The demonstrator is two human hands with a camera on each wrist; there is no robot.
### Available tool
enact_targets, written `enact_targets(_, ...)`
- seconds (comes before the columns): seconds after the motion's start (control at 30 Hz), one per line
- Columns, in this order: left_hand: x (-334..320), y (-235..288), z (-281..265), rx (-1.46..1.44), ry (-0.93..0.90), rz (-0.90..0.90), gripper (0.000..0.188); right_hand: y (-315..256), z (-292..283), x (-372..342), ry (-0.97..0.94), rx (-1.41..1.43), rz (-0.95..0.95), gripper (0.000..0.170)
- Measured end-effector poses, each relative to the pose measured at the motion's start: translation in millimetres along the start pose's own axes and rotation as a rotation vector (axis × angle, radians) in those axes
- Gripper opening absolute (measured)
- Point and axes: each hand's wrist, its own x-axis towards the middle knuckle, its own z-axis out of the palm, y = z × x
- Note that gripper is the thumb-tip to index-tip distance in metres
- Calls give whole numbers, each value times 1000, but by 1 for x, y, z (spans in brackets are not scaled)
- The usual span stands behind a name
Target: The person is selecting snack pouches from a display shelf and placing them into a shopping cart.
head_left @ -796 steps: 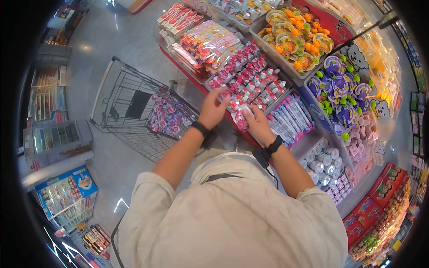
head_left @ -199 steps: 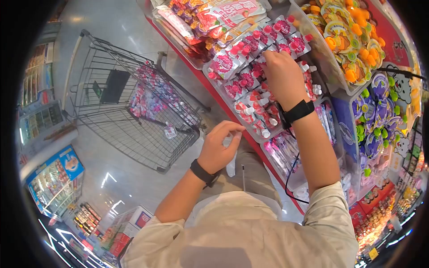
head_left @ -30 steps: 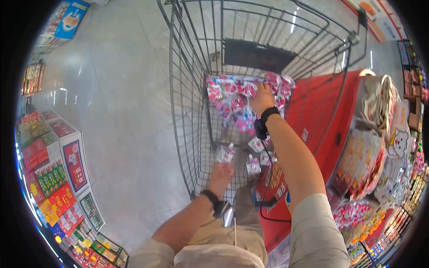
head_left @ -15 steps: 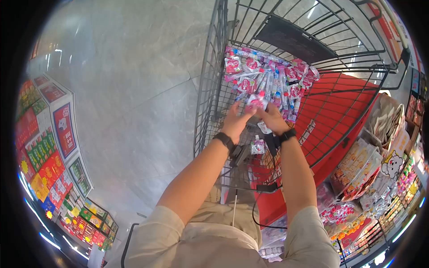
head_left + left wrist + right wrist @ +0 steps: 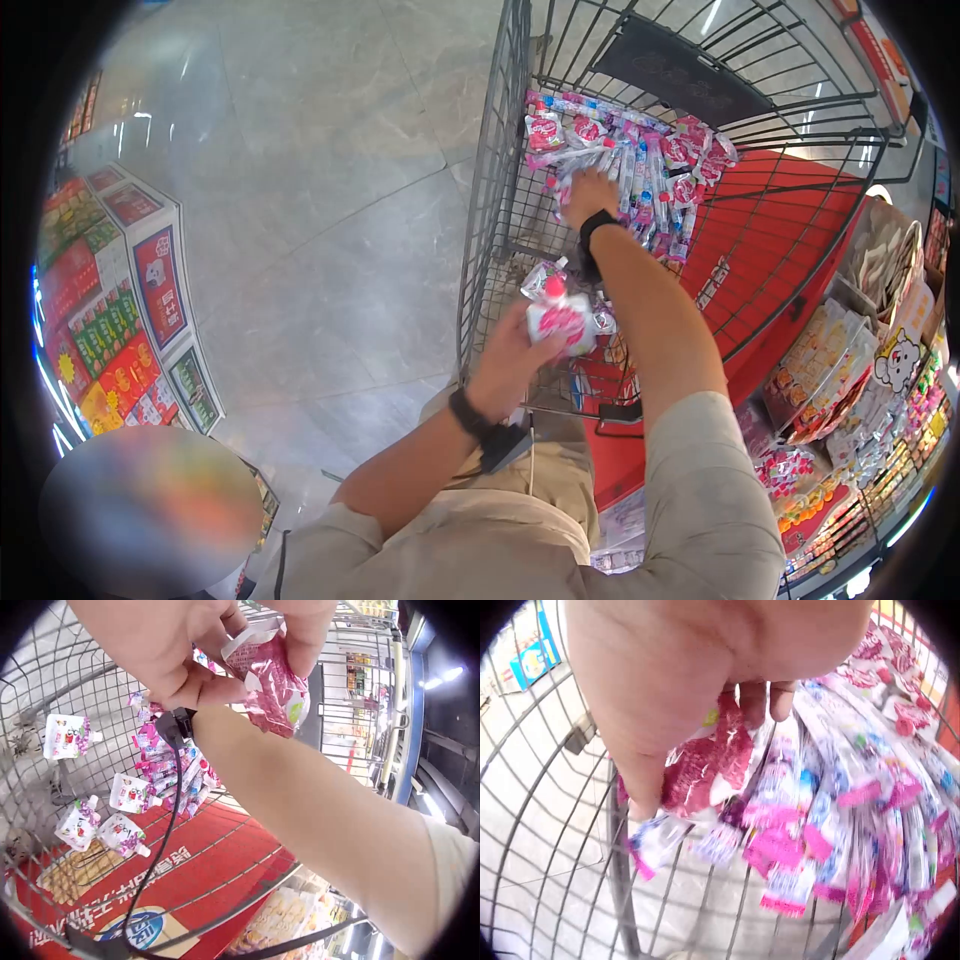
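My left hand (image 5: 505, 360) holds a white and pink spouted pouch (image 5: 562, 322) with a red cap, upright near the front of the shopping cart (image 5: 682, 76). In the left wrist view its fingers pinch the pouch (image 5: 274, 684) by the edges. My right hand (image 5: 592, 197) reaches down to the pile at the cart's far end. The right wrist view shows its thumb and fingers around another pink pouch (image 5: 705, 771), just above slim clear-wrapped sticks (image 5: 780, 806) with pink ends. More pink pouches (image 5: 545, 132) lie around the sticks.
Several white and purple spouted pouches (image 5: 69, 736) lie loose in the near part of the cart. A red display base (image 5: 770, 215) stands along its right side, with bagged snacks (image 5: 822, 365) beyond. Boxed goods (image 5: 110, 310) are stacked at left. A black cable (image 5: 169, 825) hangs by my arm.
Half a second ago both hands met at a pouch over the cart. Since then the left hand has drawn back with a pouch and the right has reached forward. Earlier, the right hand was in a display bin.
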Motion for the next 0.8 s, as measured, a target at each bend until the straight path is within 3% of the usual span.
enact_targets(0.07, -26, 8, -19, 20, -44, -30, 41, 1, 39, -20, -73, 112, 118, 38)
enact_targets(0.13, -44, 16, -36, 82, -76, -61, 44, -1, 43, -57, -133, 201, 59, 34)
enact_targets(0.2, -55, 26, -39, 143, -25, -91, 42, -2, 17, -109, -166, 476, -30, 34)
enact_targets(0.23, -57, 25, -44, 194, -21, -77, 39, 2, -7, -131, -353, 624, -38, 40)
enact_targets(0.3, -60, 32, -26, 180, -131, -3, 35, 10, -75, -186, -419, 630, -73, 59)
enact_targets(0.37, -59, 32, -9, 246, -206, 90, 38, 23, -114, -250, -333, 737, 4, 60)
enact_targets(0.47, -59, 25, 52, 287, -274, 93, 40, 50, -172, -340, -150, 1020, 103, 45)
enact_targets(0.57, -62, -6, 120, 508, -472, 37, 41, 74, -210, -429, 202, 1315, 177, 34)
enact_targets(0.6, -66, -21, 146, 548, -493, 29, 41, 80, -217, -459, 276, 1376, 253, 31)
enact_targets(0.7, -88, -99, 215, 805, -798, -53, 41, 95, -217, -547, 408, 1446, 395, 32)
enact_targets(0.77, -103, -157, 256, 919, -967, -109, 42, 100, -208, -592, 605, 1390, 607, 33)
enact_targets(0.8, -115, -183, 276, 1014, -1021, -110, 42, 101, -198, -609, 641, 1419, 598, 33)
